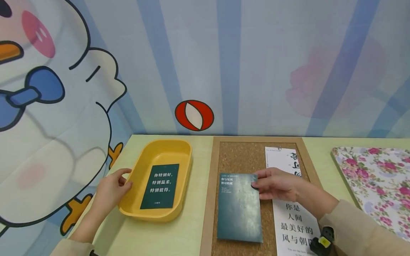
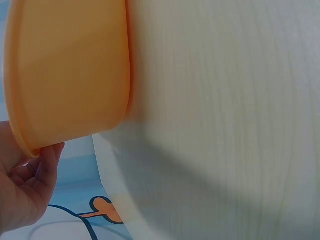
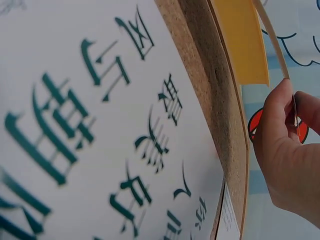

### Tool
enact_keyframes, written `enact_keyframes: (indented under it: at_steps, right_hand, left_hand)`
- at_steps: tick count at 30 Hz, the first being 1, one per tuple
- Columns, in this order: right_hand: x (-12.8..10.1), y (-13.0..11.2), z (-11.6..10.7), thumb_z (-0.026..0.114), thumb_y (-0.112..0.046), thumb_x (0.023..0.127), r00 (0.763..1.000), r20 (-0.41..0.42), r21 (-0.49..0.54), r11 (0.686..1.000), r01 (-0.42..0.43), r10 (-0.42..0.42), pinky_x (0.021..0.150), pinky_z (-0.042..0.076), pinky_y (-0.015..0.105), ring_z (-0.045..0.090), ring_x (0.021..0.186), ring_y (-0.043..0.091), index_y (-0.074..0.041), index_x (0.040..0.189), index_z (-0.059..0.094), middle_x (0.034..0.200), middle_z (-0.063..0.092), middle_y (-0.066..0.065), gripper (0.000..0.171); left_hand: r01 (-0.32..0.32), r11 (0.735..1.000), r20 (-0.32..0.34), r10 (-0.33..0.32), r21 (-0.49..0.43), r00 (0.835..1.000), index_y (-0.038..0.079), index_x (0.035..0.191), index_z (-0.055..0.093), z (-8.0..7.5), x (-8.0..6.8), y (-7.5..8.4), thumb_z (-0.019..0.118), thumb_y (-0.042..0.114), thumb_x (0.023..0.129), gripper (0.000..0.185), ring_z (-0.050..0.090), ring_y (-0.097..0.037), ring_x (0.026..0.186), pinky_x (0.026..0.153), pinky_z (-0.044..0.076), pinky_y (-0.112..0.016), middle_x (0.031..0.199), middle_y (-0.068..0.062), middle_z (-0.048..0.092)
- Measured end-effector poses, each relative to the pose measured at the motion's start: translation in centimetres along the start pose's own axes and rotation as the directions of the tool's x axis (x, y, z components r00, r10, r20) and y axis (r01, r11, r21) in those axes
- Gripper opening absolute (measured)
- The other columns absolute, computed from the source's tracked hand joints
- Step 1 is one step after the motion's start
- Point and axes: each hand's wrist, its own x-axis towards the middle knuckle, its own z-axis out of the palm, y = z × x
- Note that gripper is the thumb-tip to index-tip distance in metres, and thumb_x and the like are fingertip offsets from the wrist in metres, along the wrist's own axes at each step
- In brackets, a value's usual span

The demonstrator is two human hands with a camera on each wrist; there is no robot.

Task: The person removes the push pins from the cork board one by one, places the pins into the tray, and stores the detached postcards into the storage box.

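My right hand (image 1: 278, 185) pinches the right edge of a teal card (image 1: 240, 213) printed with small white text. It holds the card over the left part of a cork board (image 1: 237, 156); in the right wrist view the card shows edge-on between thumb and fingers (image 3: 280, 110). My left hand (image 1: 112, 188) grips the left rim of a yellow plastic tray (image 1: 187, 185), thumb over the edge. Inside the tray lies a dark green card (image 1: 160, 186) with white lettering. The left wrist view shows the tray's side wall (image 2: 75, 75) with the hand at its rim.
White sheets with large dark characters (image 1: 293, 220) lie on the right side of the cork board, a pin (image 1: 279, 148) at the top. A flower-patterned board (image 1: 374, 181) rests farther right. Behind the pale table (image 1: 201, 160) stands a cartoon-printed backdrop (image 1: 256, 71).
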Motion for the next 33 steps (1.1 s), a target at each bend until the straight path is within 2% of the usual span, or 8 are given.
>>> enact_keyframes:
  at_steps: [2,4,11,16,23,28,33]
  right_hand:
    - [0.0,0.0,-0.2,0.060,-0.004,0.088,1.000,0.021,0.012,1.000,0.001,-0.002,0.074,0.053,0.025,0.063,0.080,0.011,-0.011,0.096,0.066,0.088,0.064,0.002,0.012]
    - [0.0,0.1,-0.3,0.061,-0.005,0.088,1.000,0.009,0.027,1.000,0.002,-0.003,0.073,0.053,0.025,0.063,0.079,0.011,-0.011,0.094,0.065,0.087,0.064,0.002,0.011]
    - [-0.3,-0.2,0.1,0.054,0.000,0.091,0.991,-0.132,0.061,0.998,0.006,0.002,0.069,0.054,0.024,0.060,0.072,0.010,-0.011,0.086,0.063,0.080,0.060,0.003,0.014]
    - [-0.3,-0.6,0.2,0.051,-0.002,0.094,0.990,-0.142,0.063,0.998,0.009,0.000,0.068,0.054,0.025,0.060,0.072,0.011,-0.011,0.085,0.061,0.079,0.062,0.003,0.016]
    - [-0.5,-1.1,0.2,0.057,-0.006,0.092,0.981,-0.195,0.073,0.997,0.008,0.006,0.066,0.053,0.025,0.059,0.070,0.011,-0.011,0.085,0.055,0.077,0.061,0.001,0.008]
    - [-0.6,-1.4,0.4,0.057,-0.005,0.092,0.974,-0.226,0.096,0.995,-0.003,0.025,0.064,0.053,0.025,0.059,0.069,0.011,-0.010,0.087,0.053,0.078,0.060,0.002,0.008]
    - [-0.6,-1.7,0.5,0.055,-0.005,0.093,0.976,-0.217,0.098,0.995,0.000,0.021,0.064,0.053,0.025,0.059,0.068,0.011,-0.010,0.087,0.052,0.079,0.060,0.003,0.008]
  left_hand:
    - [0.000,1.000,0.001,0.000,-0.003,1.000,-0.008,0.113,0.058,0.0,0.0,0.0,0.065,0.004,0.083,0.033,0.051,-0.017,0.056,0.048,0.045,-0.025,0.071,-0.008,0.061]
    - [-0.001,1.000,0.002,0.001,-0.004,1.000,-0.008,0.113,0.059,0.0,0.0,0.0,0.065,0.004,0.083,0.033,0.051,-0.017,0.056,0.048,0.045,-0.025,0.071,-0.008,0.060]
    - [0.001,1.000,0.005,-0.001,0.001,1.000,-0.008,0.113,0.059,0.1,-0.1,-0.2,0.065,0.005,0.083,0.033,0.051,-0.016,0.056,0.049,0.045,-0.026,0.071,-0.008,0.061]
    - [0.004,1.000,0.002,-0.004,-0.003,1.000,-0.008,0.113,0.058,0.0,-0.1,-0.1,0.065,0.005,0.083,0.033,0.051,-0.016,0.055,0.048,0.045,-0.026,0.071,-0.008,0.061]
    - [-0.006,1.000,-0.008,0.006,0.001,1.000,-0.008,0.113,0.059,0.0,0.1,-0.1,0.066,0.004,0.083,0.033,0.052,-0.016,0.055,0.048,0.046,-0.026,0.071,-0.009,0.061]
    - [-0.015,1.000,-0.013,0.015,-0.002,1.000,-0.008,0.113,0.059,0.1,0.2,-0.1,0.066,0.004,0.083,0.033,0.052,-0.016,0.055,0.050,0.046,-0.025,0.071,-0.009,0.062]
    - [-0.012,1.000,-0.014,0.012,-0.001,1.000,-0.008,0.112,0.059,0.1,0.1,0.0,0.066,0.004,0.082,0.033,0.052,-0.016,0.056,0.050,0.047,-0.025,0.071,-0.009,0.062]
